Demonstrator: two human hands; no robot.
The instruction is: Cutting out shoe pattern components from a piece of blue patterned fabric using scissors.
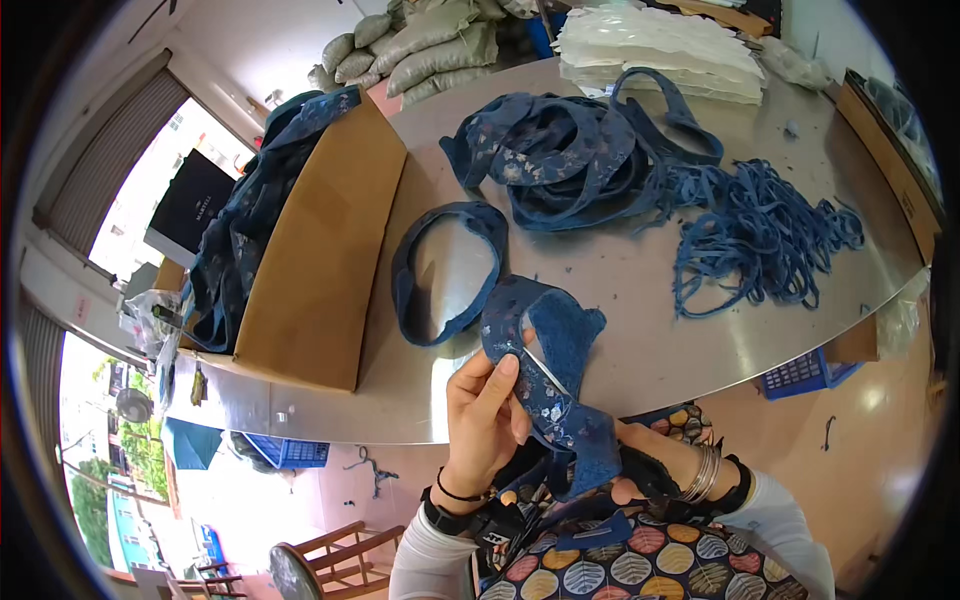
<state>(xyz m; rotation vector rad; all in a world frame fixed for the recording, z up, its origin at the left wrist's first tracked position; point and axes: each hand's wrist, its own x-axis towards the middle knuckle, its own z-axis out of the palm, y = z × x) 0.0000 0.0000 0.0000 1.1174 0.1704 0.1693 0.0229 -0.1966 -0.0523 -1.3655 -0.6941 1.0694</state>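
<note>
My left hand (482, 405) pinches a dark blue floral fabric band (545, 408) between thumb and fingers, in front of the table's near edge. The band curls over, showing a plainer fuzzy side. A thin metal scissor blade (546, 372) lies against it, pointing up and left toward my left thumb. My right hand (650, 450) is closed around the scissors behind the band's lower end; its fingers and the handles are largely hidden. A looped blue band (403, 280) rests on the table just beyond my left hand.
A metal table (620, 300) holds a pile of blue bands (560, 160) and a heap of thin blue strips (755, 235). A cardboard box (320, 250) of blue fabric stands left. White sheets (660, 55) are stacked at the back. Blue baskets (808, 375) sit lower down.
</note>
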